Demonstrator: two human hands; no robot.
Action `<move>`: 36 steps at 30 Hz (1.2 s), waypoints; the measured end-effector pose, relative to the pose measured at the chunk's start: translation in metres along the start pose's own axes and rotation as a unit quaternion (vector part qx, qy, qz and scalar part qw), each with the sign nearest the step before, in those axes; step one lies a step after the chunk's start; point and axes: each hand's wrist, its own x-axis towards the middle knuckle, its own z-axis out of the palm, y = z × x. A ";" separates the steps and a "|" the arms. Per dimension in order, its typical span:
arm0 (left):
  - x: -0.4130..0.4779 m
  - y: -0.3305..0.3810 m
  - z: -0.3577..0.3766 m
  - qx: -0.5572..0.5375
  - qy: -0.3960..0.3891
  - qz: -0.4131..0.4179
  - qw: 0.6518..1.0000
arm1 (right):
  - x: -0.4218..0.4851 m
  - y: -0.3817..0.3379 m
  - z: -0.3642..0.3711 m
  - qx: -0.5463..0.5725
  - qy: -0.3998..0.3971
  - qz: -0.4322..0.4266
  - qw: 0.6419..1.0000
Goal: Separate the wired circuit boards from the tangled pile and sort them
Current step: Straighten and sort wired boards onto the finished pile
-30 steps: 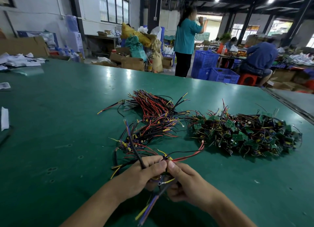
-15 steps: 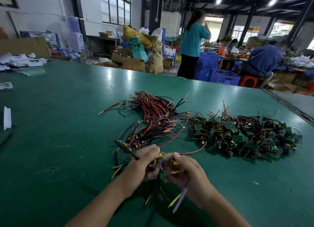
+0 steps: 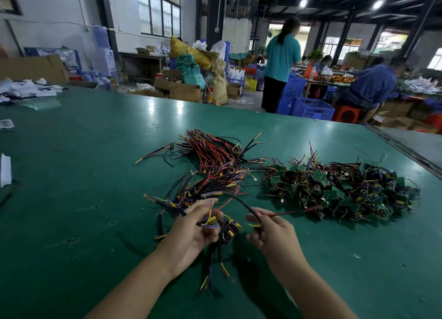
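Observation:
A tangled pile of small green circuit boards point(image 3: 339, 189) with wires lies on the green table at the right. Left of it spreads a heap of red, black, yellow and purple wired pieces point(image 3: 215, 165). My left hand point(image 3: 193, 230) grips a small bundle of wired pieces point(image 3: 227, 228) just above the table, their wire ends hanging down toward me. My right hand point(image 3: 270, 232) pinches a red and black wire point(image 3: 287, 213) that runs off to the right toward the board pile.
The green table point(image 3: 83, 175) stretches far to the left, with white paper scraps point(image 3: 5, 170) at its left edge. A seam point(image 3: 406, 151) runs along the right side. Beyond the table stand people, blue crates point(image 3: 311, 108) and cardboard boxes point(image 3: 184, 91).
My hands have drawn apart. The right hand has pulled one red and black wire out to the right, while the left hand keeps the bundle.

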 end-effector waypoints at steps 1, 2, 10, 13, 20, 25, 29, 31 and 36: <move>0.000 0.000 -0.001 -0.017 -0.003 -0.006 1.000 | 0.001 -0.001 0.000 0.047 -0.001 0.014 0.999; 0.000 0.000 -0.001 -0.033 -0.005 -0.012 0.999 | 0.001 -0.004 0.001 0.095 -0.010 0.031 0.995; -0.001 0.000 0.000 0.013 0.002 0.021 1.000 | -0.007 -0.007 0.001 0.161 -0.170 0.072 0.970; -0.001 -0.002 0.002 0.021 -0.012 0.039 0.999 | -0.009 0.002 0.004 0.047 -0.169 0.054 0.983; -0.001 -0.001 0.003 -0.019 -0.032 0.047 0.998 | -0.010 0.007 -0.002 -0.061 -0.210 0.002 0.976; 0.001 -0.003 -0.004 -0.009 -0.048 0.048 0.998 | -0.010 0.006 0.000 -0.065 -0.218 -0.012 0.974; 0.003 -0.006 -0.005 0.042 -0.043 0.067 0.996 | -0.011 0.007 0.000 -0.071 -0.212 -0.023 0.974; 0.003 -0.008 -0.006 0.076 -0.042 0.075 0.993 | -0.012 0.007 0.001 -0.078 -0.213 -0.039 0.973; 0.002 -0.013 -0.003 0.188 -0.006 0.140 0.972 | -0.017 0.006 0.006 -0.178 -0.166 -0.146 0.959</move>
